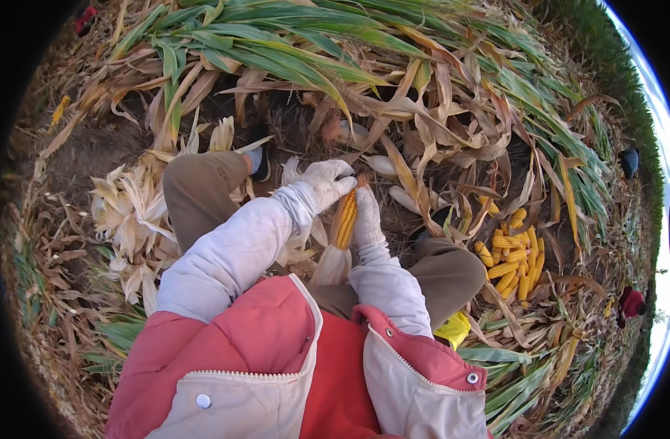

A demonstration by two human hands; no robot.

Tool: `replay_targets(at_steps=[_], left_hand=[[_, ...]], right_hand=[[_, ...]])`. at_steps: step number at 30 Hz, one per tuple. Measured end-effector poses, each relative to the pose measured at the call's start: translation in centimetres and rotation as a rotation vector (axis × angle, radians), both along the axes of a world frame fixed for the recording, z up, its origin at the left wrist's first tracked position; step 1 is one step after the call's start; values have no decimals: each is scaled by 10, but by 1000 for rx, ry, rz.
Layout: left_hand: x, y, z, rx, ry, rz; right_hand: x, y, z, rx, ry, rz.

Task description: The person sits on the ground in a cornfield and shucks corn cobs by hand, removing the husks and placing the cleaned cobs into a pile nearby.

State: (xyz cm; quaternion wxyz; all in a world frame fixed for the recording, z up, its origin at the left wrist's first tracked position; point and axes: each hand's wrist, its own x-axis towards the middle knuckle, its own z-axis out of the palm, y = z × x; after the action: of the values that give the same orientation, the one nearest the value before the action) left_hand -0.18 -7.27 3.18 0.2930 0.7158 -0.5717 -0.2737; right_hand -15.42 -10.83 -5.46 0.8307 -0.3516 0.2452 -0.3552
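Observation:
An ear of yellow corn (346, 219) lies between my gloved hands, its kernels bare along most of its length. Pale husk (333, 266) is peeled back around its lower end, over my lap. My left hand (326, 181) pinches the ear near its upper tip, where brown corn silk (363, 181) sticks out. Along the ear's right side, my right hand (368, 217) grips it close to the same tip; its fingers are partly hidden. Several ears still in their husks, among them one pale ear (381, 164), lie on the ground just beyond my hands.
Bare yellow cobs (513, 255) are heaped to my right. Loose dry husks (132, 208) pile up at my left. Cut corn stalks with green leaves (291, 33) lie across the front. A yellow bag-like item (453, 329) sits by my right thigh. People (631, 303) are in the distance.

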Motion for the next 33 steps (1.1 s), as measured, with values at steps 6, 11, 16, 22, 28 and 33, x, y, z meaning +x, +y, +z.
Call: replay_targets(at_steps=[6,11,16,22,28,33], left_hand=[[-3,0,-16,-33,-82,92],[-3,-7,-50,64,1031,402],[-6,-7,-69,-86,1731,463],[-9,-5,-67,-66,1569,426],[-5,3,-51,84,1246,410],[20,21,-55,294,1068,597]], right_hand=[[-2,-3,-6,-98,38,18],[1,1,12,12,-94,-2],[4,1,6,-47,-70,-228],[2,-3,-1,-87,189,-205],[1,-11,-14,81,119,-293],[-7,-25,4,177,107,-569]])
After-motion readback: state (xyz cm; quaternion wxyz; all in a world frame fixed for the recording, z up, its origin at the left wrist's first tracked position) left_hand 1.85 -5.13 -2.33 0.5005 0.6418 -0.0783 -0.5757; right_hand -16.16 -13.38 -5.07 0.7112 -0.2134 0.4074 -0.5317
